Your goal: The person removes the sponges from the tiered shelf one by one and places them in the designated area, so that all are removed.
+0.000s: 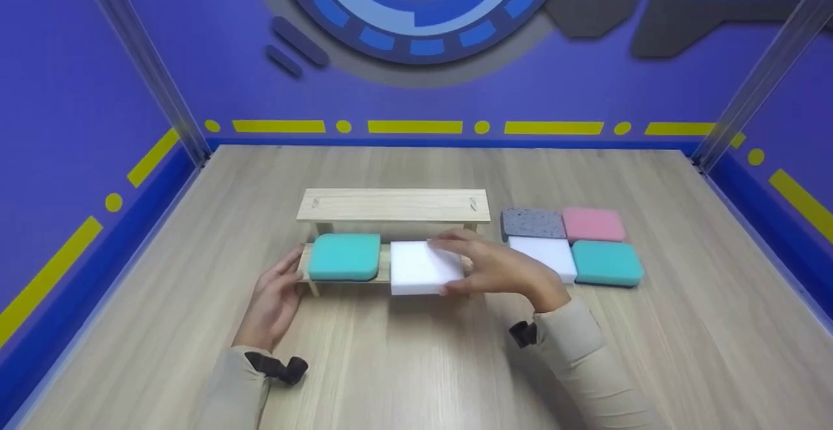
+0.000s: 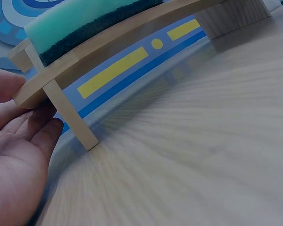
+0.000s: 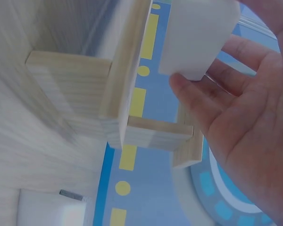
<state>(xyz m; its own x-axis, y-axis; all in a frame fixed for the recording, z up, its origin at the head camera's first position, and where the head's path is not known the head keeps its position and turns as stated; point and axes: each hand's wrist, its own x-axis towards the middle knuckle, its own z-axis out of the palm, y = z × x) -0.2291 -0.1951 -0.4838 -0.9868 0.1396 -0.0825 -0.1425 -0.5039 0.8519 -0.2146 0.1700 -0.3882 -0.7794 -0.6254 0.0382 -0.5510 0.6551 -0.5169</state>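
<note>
A two-step wooden rack (image 1: 394,203) stands on the table. On the left of its lower step lies a teal sponge (image 1: 345,256) with a dark green scouring layer (image 2: 99,30) underneath. My left hand (image 1: 276,300) grips the left end of that step, thumb at the plank's end and fingers beneath. My right hand (image 1: 504,270) holds a white sponge block (image 1: 422,267) by its right side, between thumb and fingers, over the step's right half. A gap shows between this block (image 3: 198,37) and the step's plank (image 3: 125,70) in the right wrist view.
Right of the rack, a grey speckled sponge (image 1: 533,223), a pink sponge (image 1: 593,224), another white sponge (image 1: 545,257) and another teal sponge (image 1: 608,263) lie close together. Blue-purple panels (image 1: 416,101) wall the table at the back and sides.
</note>
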